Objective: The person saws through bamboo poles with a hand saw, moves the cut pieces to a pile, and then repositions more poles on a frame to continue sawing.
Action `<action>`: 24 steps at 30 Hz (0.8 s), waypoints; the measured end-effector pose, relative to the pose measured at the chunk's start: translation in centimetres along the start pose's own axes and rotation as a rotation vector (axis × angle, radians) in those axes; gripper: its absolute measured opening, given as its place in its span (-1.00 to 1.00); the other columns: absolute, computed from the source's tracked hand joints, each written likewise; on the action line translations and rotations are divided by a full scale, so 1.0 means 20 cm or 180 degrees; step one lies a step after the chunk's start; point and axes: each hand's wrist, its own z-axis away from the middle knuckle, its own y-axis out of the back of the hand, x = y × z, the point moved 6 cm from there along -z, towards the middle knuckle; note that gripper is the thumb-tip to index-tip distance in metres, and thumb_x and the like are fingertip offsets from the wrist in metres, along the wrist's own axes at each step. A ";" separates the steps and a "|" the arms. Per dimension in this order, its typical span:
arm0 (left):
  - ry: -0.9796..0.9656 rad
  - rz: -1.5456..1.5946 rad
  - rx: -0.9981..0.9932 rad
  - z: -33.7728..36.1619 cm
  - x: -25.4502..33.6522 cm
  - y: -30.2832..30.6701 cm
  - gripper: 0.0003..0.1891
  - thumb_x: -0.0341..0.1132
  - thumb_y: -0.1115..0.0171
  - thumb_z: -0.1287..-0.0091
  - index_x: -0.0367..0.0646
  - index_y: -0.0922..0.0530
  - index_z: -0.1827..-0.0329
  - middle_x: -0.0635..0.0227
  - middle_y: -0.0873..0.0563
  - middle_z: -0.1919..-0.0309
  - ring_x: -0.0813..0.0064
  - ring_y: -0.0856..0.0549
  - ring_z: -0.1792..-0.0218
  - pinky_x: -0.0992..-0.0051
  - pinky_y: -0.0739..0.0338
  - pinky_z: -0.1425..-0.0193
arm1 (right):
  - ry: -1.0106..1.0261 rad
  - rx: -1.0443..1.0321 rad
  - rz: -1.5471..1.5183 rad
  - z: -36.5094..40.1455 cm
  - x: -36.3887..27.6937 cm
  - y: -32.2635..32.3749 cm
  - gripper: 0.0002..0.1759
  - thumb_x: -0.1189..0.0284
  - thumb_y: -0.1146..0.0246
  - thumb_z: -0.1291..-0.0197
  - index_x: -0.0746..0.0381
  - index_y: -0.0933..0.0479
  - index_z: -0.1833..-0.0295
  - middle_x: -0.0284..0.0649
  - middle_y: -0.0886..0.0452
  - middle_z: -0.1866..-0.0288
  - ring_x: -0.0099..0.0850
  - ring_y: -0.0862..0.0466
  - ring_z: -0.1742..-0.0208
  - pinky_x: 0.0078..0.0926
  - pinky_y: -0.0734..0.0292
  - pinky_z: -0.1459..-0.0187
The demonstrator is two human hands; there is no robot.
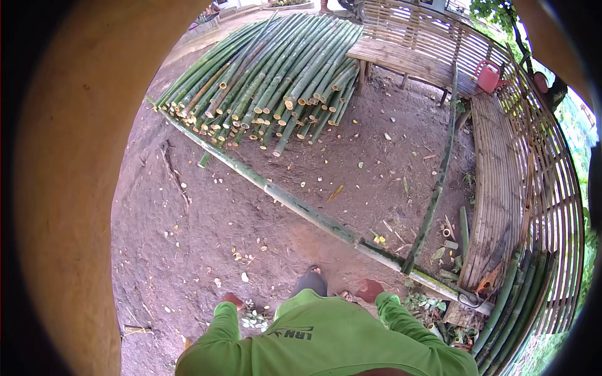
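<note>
My left hand point(232, 299) hangs low at my left side over the bare ground, near some pale chips point(254, 318). My right hand point(369, 290) is held low on my right side, a little short of a long bamboo pole point(301, 207) that lies slantwise across the ground in front of me. Neither hand visibly touches the pole, and the fingers of both are too small and dark to make out. A second bamboo pole point(443, 172) meets the first on the right, with its far end by the bench.
A big stack of cut green bamboo poles point(276, 75) lies ahead. On the right run a slatted bamboo bench point(498, 169) and fence point(555, 163), with a red plastic container point(488, 76) on the bench. An orange-handled tool point(489, 281) and more bamboo poles point(511, 313) are nearer me.
</note>
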 end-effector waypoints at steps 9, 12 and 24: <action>-0.0553 -0.1218 -0.0224 -0.62 -0.06 -0.13 -0.66 -0.32 -0.31 0.00 -0.26 -0.67 0.14 0.02 -0.70 0.06 0.17 -0.70 -0.01 0.31 -0.62 -0.05 | 0.0273 0.0541 -0.0380 -0.04 -0.07 0.07 -0.26 0.02 -0.37 0.12 0.26 -0.50 -0.14 -0.01 -0.67 0.05 -0.10 -0.64 -0.04 -0.26 -0.52 -0.11; -0.0538 -0.1136 0.0032 -0.54 0.14 0.13 -0.61 -0.22 -0.24 0.01 -0.19 -0.65 0.10 0.03 -0.69 0.09 0.25 -0.70 0.01 0.25 -0.58 -0.04 | 0.0070 0.0647 -0.0459 -0.04 0.00 0.05 -0.26 0.02 -0.36 0.10 0.24 -0.50 -0.17 -0.03 -0.68 0.07 -0.10 -0.65 -0.01 -0.27 -0.53 -0.10; -0.3325 -0.0913 0.0010 -0.95 1.26 0.35 -0.58 -0.06 -0.32 -0.01 -0.23 -0.65 0.20 0.03 -0.73 0.34 0.07 -0.72 0.22 0.23 -0.59 0.04 | -0.1956 0.1634 -0.1168 0.48 0.28 -0.05 -0.26 0.01 -0.34 0.10 0.23 -0.48 -0.17 -0.01 -0.61 -0.07 -0.04 -0.59 -0.11 -0.20 -0.47 -0.19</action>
